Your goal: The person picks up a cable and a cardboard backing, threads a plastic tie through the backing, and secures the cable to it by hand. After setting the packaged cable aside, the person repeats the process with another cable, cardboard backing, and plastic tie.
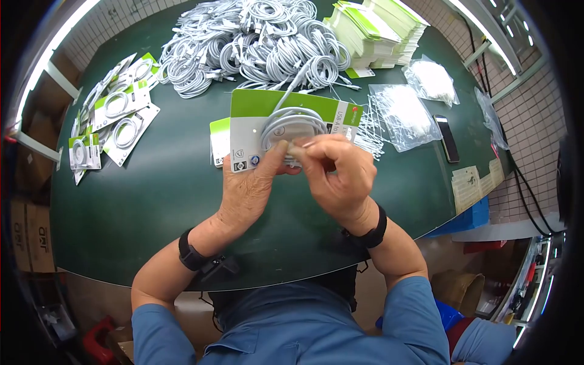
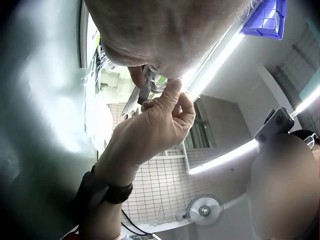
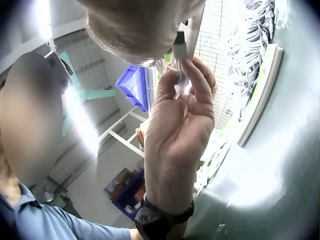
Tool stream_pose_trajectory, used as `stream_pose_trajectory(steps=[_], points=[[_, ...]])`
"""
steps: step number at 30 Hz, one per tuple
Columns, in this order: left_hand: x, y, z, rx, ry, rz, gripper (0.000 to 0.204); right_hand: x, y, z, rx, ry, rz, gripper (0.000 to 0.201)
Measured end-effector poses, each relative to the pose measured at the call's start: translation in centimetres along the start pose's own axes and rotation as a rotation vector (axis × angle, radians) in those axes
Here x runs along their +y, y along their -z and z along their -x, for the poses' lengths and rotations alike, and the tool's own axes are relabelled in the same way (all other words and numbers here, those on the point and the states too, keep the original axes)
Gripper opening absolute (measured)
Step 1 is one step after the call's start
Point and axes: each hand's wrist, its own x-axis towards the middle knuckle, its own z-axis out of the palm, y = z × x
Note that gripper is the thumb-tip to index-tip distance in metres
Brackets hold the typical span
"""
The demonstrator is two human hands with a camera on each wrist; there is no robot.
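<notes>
Showing coiled cable (image 1: 292, 121) lying against green-and-white card (image 1: 248, 131), raised above green table (image 1: 152, 225). Left hand (image 1: 246, 188): fingers behind card, thumb in front, grasping it. Right hand (image 1: 340, 170): fingers curled, pinching at coil's lower edge, exact part unclear. Beyond: cable heap (image 1: 255, 42), card stacks (image 1: 371, 36). Rightward: phone (image 1: 447, 139).

a green table (image 1: 134, 213) carries coiled cables (image 1: 255, 42) (quite a heap), stacked cards (image 1: 371, 33), carded cables (image 1: 125, 132), clear bags (image 1: 404, 117), a phone (image 1: 446, 139).
</notes>
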Motion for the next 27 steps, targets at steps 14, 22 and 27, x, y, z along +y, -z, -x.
stream_pose_trajectory(steps=[14,22,27], points=[[-0.1,0.0,-0.3,-0.002,0.026,0.021,0.03,1.1,0.2,-1.1,-0.1,0.249,0.292,0.032],[-0.6,-0.2,0.0,-0.019,0.068,0.049,0.029,1.1,0.7,-0.8,-0.159,0.277,0.342,0.038],[-0.5,-0.3,0.1,-0.01,0.05,0.083,0.029,1.0,0.9,-0.7,-0.135,0.238,0.275,0.041]])
